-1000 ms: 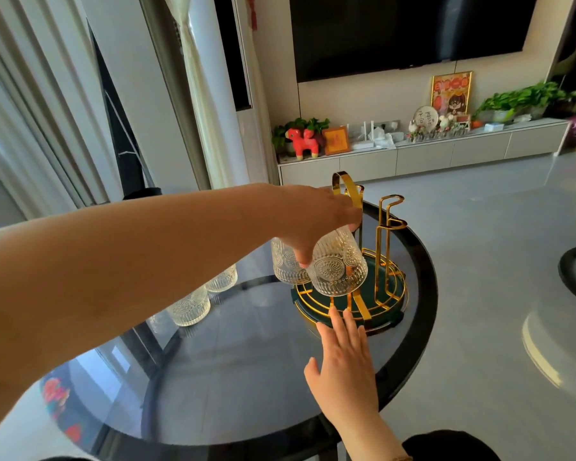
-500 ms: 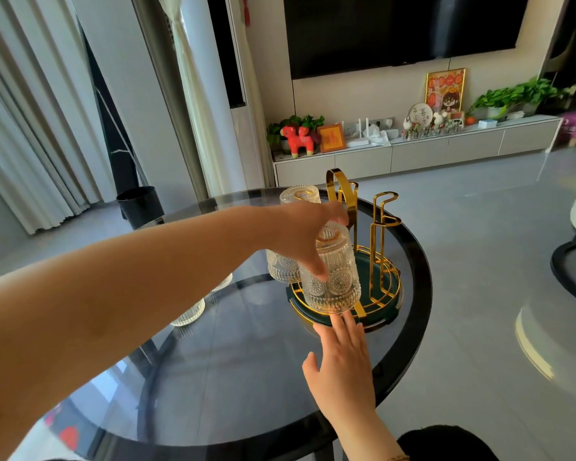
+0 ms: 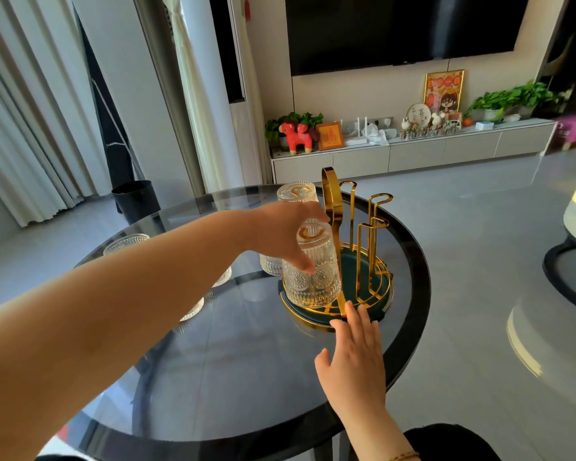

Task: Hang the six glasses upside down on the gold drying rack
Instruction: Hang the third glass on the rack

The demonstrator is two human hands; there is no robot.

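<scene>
While gripped, glass (image 3: 313, 264) stands inverted.

The drying rack (image 3: 353, 277) stands on the counter (image 3: 233, 377) toward its far right edge, with one upturned glass (image 3: 313, 266) on its near left side and a second upturned glass (image 3: 296, 193) behind that one. The left hand (image 3: 286, 236) lies against the nearer glass from the left, while the right hand (image 3: 354, 364) rests flat on the counter before the rack, fingers (image 3: 354, 316) touching its near rim. More glasses (image 3: 125, 242) stand toward the counter's left edge, partly hidden behind the left forearm.
</scene>
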